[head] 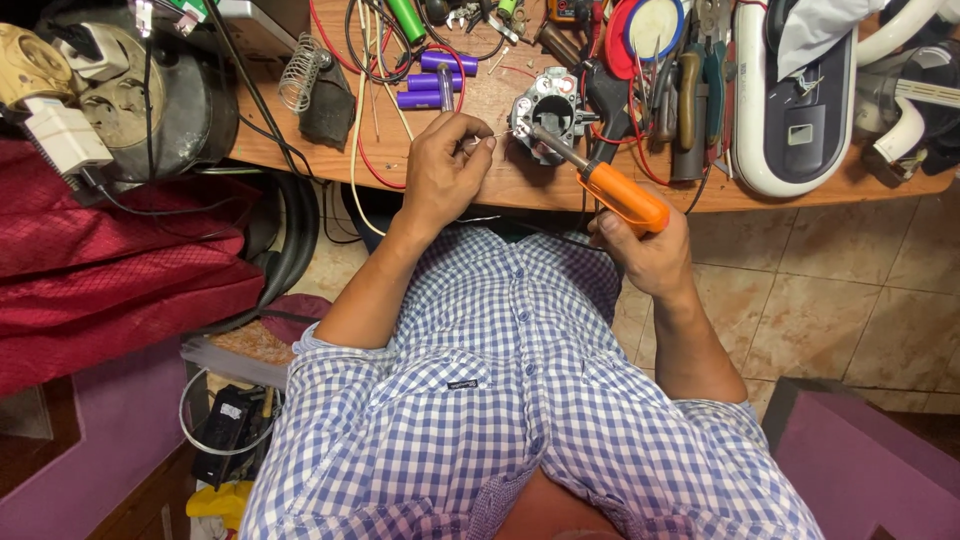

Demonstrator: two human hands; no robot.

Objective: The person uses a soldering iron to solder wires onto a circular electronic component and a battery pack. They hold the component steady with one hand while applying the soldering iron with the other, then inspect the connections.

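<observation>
Looking down from the head camera, I see both bare hands working at the near edge of a cluttered wooden table (pixel 520 185). My left hand (pixel 445 165) has its grip pressed together, thumb and fingertips pinching a thin silvery wire (pixel 498 133) that runs rightward to a small grey metal motor-like part (pixel 548 110) sitting on the table. My right hand (pixel 645 250) is wrapped around the orange plastic handle of a soldering iron (pixel 610 190), grip closed on it; the iron's metal shaft slants up and left, its tip meeting the grey part close to the wire's end. Just beyond the left hand lie three purple cylindrical battery cells (pixel 432 80). A coiled metal iron stand (pixel 300 75) sits farther left. A white oval appliance shell (pixel 795 100) lies to the right. Red wires (pixel 375 165) loop across the table.
</observation>
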